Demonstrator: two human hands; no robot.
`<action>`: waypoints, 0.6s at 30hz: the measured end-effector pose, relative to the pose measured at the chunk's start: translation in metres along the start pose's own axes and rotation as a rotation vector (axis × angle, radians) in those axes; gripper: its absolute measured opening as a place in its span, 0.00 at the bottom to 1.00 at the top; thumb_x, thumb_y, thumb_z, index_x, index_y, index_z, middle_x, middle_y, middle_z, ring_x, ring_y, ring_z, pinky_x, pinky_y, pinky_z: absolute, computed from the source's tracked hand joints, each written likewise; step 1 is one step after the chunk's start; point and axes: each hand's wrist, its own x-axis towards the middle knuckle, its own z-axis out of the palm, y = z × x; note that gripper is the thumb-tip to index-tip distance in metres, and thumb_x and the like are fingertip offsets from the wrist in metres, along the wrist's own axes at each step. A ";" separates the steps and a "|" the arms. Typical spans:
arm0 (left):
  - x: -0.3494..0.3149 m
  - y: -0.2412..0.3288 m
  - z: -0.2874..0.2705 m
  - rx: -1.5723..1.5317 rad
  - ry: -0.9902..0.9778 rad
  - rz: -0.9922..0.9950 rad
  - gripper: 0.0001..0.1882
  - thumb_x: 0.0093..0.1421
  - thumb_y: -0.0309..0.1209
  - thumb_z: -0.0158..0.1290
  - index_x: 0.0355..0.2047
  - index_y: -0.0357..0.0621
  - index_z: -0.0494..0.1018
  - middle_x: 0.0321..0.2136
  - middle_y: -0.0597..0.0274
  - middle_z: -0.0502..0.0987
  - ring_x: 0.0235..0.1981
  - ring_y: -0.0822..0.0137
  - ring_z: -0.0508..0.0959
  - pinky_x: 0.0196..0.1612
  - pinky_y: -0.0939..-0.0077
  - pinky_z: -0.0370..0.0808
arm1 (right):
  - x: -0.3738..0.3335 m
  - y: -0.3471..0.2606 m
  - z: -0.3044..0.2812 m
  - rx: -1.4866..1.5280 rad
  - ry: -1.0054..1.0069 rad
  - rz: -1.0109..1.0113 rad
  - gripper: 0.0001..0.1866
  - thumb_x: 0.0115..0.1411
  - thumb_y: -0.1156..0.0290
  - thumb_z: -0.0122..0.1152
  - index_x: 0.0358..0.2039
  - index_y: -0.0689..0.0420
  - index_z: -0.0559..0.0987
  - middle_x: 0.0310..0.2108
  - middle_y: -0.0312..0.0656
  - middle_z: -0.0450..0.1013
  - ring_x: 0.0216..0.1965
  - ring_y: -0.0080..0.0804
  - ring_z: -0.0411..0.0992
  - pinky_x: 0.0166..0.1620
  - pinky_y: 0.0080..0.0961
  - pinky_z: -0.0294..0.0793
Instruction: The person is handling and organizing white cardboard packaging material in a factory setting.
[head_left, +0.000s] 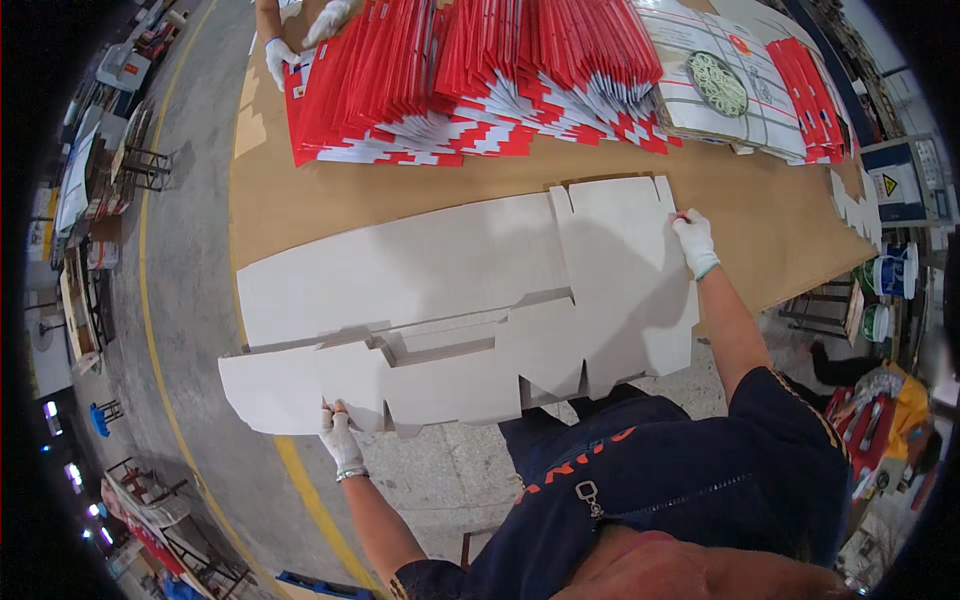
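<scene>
Large die-cut cardboard sheets point(620, 270), pale grey-white with slots and notches, lie across the near part of the table and overhang its front edge. They look like a stack, though I cannot tell how many layers there are. My left hand point(343, 442), in a white glove with bare fingertips, is closed on the near edge at the left. At the far right corner my right hand point(695, 243), gloved the same way, grips the right edge. Between the two hands, a cut-out slot point(440, 343) runs through the middle of the cardboard.
Red-and-white folded cartons point(480, 70) stand fanned in rows across the far side of the brown-covered table point(770, 235). A co-worker's gloved hand point(280, 62) touches their left end. Farther right, a tied white bundle point(700, 80) carries a round green coil point(717, 84).
</scene>
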 end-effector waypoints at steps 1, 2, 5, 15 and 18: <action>-0.001 0.003 0.002 -0.004 -0.006 0.029 0.13 0.57 0.23 0.47 0.43 0.34 0.71 0.35 0.70 0.70 0.35 0.79 0.67 0.42 0.84 0.66 | 0.002 0.003 0.003 -0.001 -0.010 -0.002 0.07 0.50 0.71 0.56 0.27 0.62 0.74 0.22 0.36 0.70 0.25 0.22 0.64 0.30 0.19 0.65; -0.003 0.006 0.004 -0.008 -0.009 0.057 0.12 0.57 0.23 0.46 0.42 0.34 0.71 0.35 0.70 0.70 0.35 0.79 0.67 0.42 0.84 0.66 | 0.004 0.007 0.003 0.002 -0.009 -0.015 0.07 0.51 0.71 0.56 0.28 0.62 0.75 0.22 0.36 0.70 0.25 0.22 0.64 0.30 0.19 0.65; -0.003 0.010 0.005 -0.031 -0.020 0.065 0.12 0.57 0.23 0.46 0.41 0.35 0.71 0.34 0.70 0.71 0.34 0.79 0.67 0.42 0.84 0.66 | 0.010 0.017 0.000 0.025 -0.035 -0.041 0.07 0.51 0.71 0.55 0.29 0.61 0.75 0.22 0.36 0.70 0.26 0.22 0.64 0.31 0.20 0.65; -0.005 0.010 0.009 0.023 -0.002 0.081 0.13 0.59 0.28 0.48 0.44 0.38 0.72 0.28 0.75 0.69 0.29 0.82 0.65 0.32 0.86 0.64 | 0.011 0.021 -0.007 0.105 -0.136 -0.022 0.09 0.52 0.69 0.56 0.28 0.62 0.76 0.24 0.36 0.70 0.27 0.21 0.64 0.32 0.20 0.65; -0.009 0.009 0.005 0.067 0.007 0.118 0.14 0.59 0.28 0.49 0.45 0.38 0.71 0.24 0.77 0.66 0.26 0.83 0.62 0.28 0.87 0.62 | 0.016 0.027 -0.011 0.128 -0.173 -0.043 0.10 0.52 0.68 0.56 0.28 0.62 0.75 0.23 0.35 0.70 0.27 0.20 0.63 0.31 0.20 0.64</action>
